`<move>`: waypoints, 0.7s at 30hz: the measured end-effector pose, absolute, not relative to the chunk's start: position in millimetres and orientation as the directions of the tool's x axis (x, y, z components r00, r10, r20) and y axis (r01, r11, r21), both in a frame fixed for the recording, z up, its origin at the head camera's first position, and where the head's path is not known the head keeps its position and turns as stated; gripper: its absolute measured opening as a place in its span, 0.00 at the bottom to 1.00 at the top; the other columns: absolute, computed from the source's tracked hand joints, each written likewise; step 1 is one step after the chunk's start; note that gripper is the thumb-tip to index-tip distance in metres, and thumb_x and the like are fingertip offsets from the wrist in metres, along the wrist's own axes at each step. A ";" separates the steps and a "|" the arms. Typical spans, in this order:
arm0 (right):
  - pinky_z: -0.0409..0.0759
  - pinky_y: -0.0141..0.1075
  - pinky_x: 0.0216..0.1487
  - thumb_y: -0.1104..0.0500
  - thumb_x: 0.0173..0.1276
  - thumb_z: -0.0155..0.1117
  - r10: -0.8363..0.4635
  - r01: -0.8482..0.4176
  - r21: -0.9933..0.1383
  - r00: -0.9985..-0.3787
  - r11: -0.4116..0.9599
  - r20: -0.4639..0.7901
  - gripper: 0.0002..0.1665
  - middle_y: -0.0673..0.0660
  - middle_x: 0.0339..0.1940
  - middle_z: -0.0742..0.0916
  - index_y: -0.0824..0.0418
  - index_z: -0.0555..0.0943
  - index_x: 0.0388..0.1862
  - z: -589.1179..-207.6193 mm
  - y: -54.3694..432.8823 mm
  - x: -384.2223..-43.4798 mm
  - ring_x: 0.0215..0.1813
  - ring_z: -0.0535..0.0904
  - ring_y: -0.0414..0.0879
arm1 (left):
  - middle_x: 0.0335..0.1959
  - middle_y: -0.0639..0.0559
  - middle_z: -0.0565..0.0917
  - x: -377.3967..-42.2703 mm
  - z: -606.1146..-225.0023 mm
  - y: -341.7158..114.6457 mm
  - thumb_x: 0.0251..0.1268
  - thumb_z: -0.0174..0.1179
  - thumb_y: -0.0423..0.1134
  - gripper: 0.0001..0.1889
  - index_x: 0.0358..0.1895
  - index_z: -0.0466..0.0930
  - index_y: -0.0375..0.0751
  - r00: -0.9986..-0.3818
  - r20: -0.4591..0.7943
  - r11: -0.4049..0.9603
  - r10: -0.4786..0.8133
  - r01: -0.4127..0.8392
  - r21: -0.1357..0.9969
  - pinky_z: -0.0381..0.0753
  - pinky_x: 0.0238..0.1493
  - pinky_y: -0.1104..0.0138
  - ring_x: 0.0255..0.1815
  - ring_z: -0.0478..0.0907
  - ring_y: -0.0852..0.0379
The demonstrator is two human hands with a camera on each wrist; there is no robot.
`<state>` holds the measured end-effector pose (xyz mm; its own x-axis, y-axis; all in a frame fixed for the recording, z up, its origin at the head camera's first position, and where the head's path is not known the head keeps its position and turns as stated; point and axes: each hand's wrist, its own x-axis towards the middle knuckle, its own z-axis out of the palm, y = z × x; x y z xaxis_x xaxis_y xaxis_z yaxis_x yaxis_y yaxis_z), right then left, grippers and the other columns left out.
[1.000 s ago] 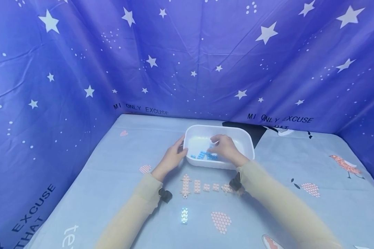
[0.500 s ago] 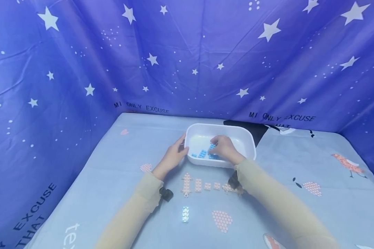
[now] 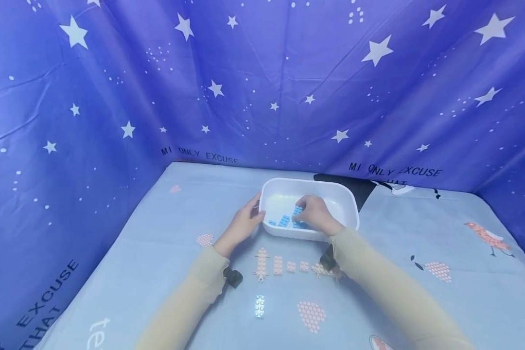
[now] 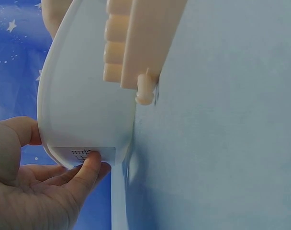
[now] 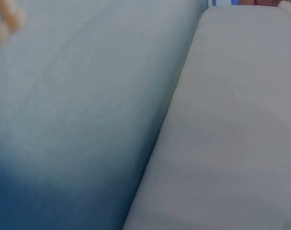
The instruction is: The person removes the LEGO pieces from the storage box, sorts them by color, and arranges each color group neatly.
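A white plastic bin (image 3: 273,183) stands on the cloth-covered table. My left hand (image 3: 241,224) grips its left end, and in the left wrist view the thumb lies at the rim while the fingers press the labelled side wall. Inside the bin my right hand (image 3: 316,213) pinches a blue building brick (image 3: 297,211) between thumb and fingers. Another blue brick (image 3: 284,221) lies to its left, and a small blue brick (image 3: 272,222) sits near the left corner. The right wrist view shows only the bin's outer wall (image 5: 231,115), so the fingertips are hidden there.
In front of the bin lies a row of pale pink bricks: a long piece (image 3: 261,265) with side pegs, a shorter brick (image 3: 277,265), two small ones and a pegged piece (image 3: 319,269) partly under the right wrist. A shiny light-blue brick (image 3: 259,306) lies nearer.
My right hand has shifted slightly within the bin, and the blue brick at its fingers shows more plainly. The left hand keeps its hold. The head view has tilted a little.
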<state>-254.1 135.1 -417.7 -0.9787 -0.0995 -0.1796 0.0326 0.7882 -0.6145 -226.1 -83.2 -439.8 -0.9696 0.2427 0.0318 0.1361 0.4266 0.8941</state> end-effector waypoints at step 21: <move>0.75 0.51 0.64 0.60 0.55 0.72 -0.109 0.020 -0.636 -0.981 0.772 -0.163 0.32 0.65 0.53 0.83 0.70 0.77 0.59 -416.7 136.9 -253.4 0.57 0.77 0.58 | 0.73 0.43 0.65 -226.9 -440.2 -81.7 0.72 0.51 0.40 0.33 0.77 0.52 0.48 -0.972 0.026 0.432 0.235 0.129 0.893 0.65 0.73 0.50 0.71 0.66 0.41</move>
<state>-253.4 136.9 -416.7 -0.9806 -0.1088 -0.1631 0.0202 0.7716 -0.6358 -226.9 -81.7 -440.2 -0.9716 0.2352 0.0261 0.1286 0.4320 0.8927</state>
